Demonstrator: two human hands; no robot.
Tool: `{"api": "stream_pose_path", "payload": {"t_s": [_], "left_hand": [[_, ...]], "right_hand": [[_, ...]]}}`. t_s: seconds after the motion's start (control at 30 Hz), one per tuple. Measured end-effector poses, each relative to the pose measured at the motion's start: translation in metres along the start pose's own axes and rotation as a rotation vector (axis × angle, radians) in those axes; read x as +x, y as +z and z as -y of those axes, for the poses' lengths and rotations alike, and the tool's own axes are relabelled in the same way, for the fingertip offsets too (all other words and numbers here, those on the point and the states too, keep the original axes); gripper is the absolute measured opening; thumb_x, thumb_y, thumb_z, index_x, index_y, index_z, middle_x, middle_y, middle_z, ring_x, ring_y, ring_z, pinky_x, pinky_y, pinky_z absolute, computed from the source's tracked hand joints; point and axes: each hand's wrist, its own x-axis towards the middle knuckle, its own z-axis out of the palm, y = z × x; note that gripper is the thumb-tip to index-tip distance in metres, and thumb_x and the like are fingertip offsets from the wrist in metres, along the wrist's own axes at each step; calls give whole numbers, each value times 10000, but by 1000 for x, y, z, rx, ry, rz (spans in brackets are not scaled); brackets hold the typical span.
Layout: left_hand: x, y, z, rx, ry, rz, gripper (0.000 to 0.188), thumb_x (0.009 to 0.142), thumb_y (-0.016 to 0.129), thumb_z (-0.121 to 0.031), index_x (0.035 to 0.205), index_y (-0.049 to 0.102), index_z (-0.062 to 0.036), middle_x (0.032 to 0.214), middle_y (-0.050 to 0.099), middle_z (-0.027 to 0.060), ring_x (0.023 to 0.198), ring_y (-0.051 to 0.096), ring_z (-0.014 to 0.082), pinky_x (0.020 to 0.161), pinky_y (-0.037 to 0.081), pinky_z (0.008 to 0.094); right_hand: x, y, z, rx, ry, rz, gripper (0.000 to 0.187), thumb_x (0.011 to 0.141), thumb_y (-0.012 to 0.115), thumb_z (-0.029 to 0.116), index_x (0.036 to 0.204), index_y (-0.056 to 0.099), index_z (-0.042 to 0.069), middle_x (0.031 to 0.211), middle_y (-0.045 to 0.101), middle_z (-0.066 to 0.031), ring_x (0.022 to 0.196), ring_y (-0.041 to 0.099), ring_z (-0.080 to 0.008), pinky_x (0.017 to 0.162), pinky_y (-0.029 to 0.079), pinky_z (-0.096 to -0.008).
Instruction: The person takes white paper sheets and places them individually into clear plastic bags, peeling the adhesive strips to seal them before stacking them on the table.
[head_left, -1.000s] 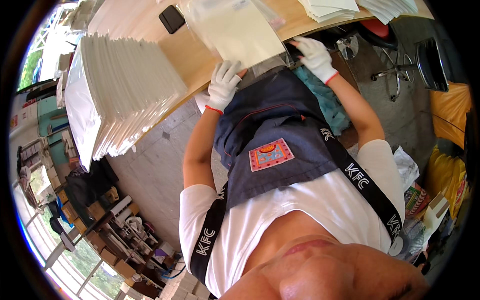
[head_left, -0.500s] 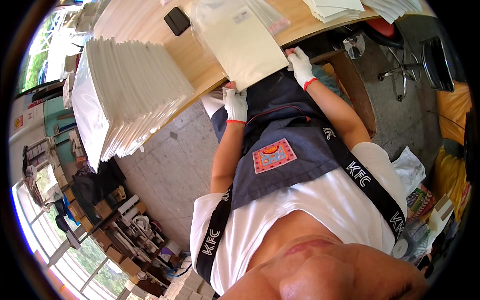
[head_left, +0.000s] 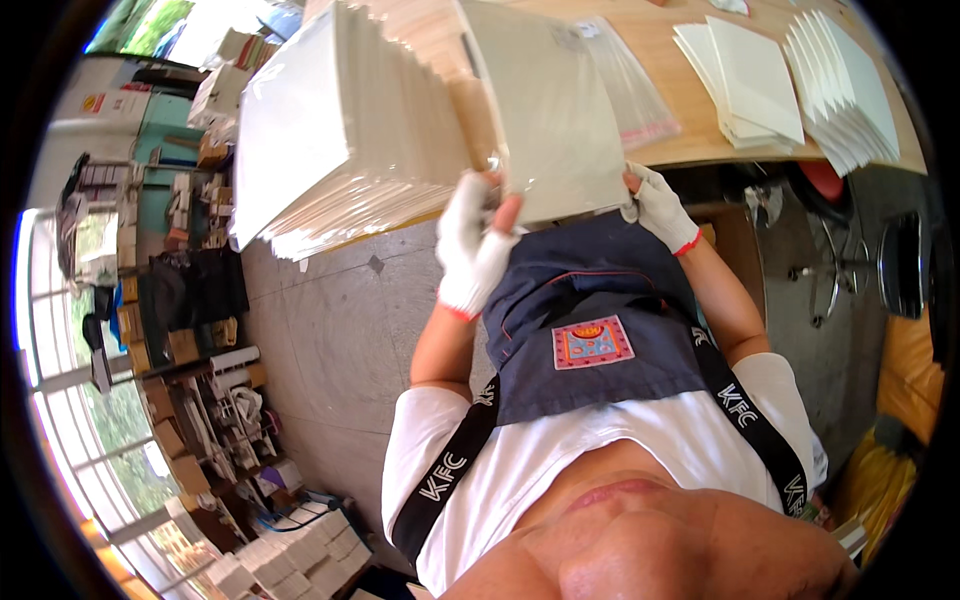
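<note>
A cream-white flat sheet in a clear plastic bag (head_left: pixel 560 120) is tilted up off the table's near edge, in front of my apron. My left hand (head_left: pixel 472 240), in a white fingerless-tipped glove with a red cuff, pinches its near left corner between thumb and fingers. At the near right corner my right hand (head_left: pixel 660 208), gloved the same way, is closed on the edge; its thumb is partly hidden. Just left of the held sheet stands a tall stack of similar bagged sheets (head_left: pixel 400 120), its edges fanned.
On the wooden table (head_left: pixel 680 150) lie clear plastic bags (head_left: pixel 635 95) behind the held sheet. White folded sheets (head_left: pixel 750 85) and another fanned white pile (head_left: pixel 845 90) sit at the right. A wheeled chair (head_left: pixel 900 265) stands beyond, with shelves of boxes (head_left: pixel 215 420) at far left.
The bagged sheet, flat on the table earlier, is now lifted and tilted beside the stack, with both hands raised along with it. The whole view has turned, shifting the table's contents.
</note>
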Motion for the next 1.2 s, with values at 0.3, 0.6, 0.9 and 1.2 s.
{"api": "stream_pose_path", "payload": {"t_s": [0.3,0.6,0.9,1.2], "left_hand": [[58,-179,-73,200,158,-797,335,894,444,-116,1139,549,85,990,591,76,859,550,157,755,432,234],[33,-183,73,-407,133,-915,441,949,382,-298,1323,408,-67,1398,328,159,1278,333,311,1070,280,435],[-101,-10,219,44,-206,-228,364,847,380,-11,1177,526,34,1199,540,171,1122,505,252,985,381,351],[52,108,169,645,463,232,343,775,610,-169,1110,572,-104,1141,551,114,1091,487,323,963,364,422]], "right_hand": [[122,237,95,-326,-278,356,288,869,588,349,834,590,63,607,482,41,492,401,-48,447,330,-211],[101,157,82,-214,-226,260,277,913,485,300,916,619,58,705,569,20,556,487,-60,516,423,-222],[-35,-212,89,-51,-516,-1268,173,898,496,257,870,524,88,694,558,-33,549,556,-139,459,474,-272],[-38,-253,146,-118,-489,-1251,295,827,647,273,994,573,41,692,563,-45,540,553,-125,415,437,-222]]}}
